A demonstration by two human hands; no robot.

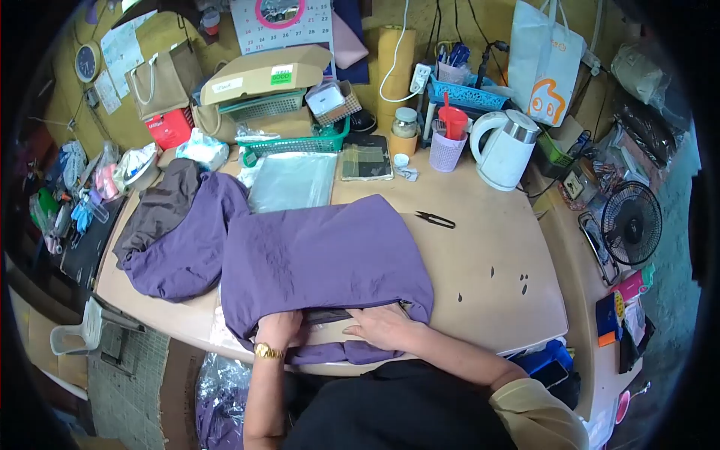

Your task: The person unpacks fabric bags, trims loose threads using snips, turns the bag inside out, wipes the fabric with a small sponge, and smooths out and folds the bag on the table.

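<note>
A purple fabric bag (pixel 322 259) with a dark-lined opening lies in front of me on the table. My left hand (pixel 280 328), below a gold watch, reaches into the left part of the opening; its fingers are hidden by the fabric. At the right part of the opening, my right hand (pixel 380 325) grips the bag's edge, thumb pointing left and fingertips partly covered. Another purple piece with a dark brown part (pixel 180 240) lies folded to the left, against the bag. Black thread snips (pixel 436 219) rest on the table to the right.
Behind the bag are clear plastic sheets (pixel 292 180), a green basket (pixel 300 142) and a dark patterned pad (pixel 367 158). A white kettle (pixel 504 154) and a lilac cup (pixel 447 154) stand at the back right. A black fan (pixel 632 223) is at far right.
</note>
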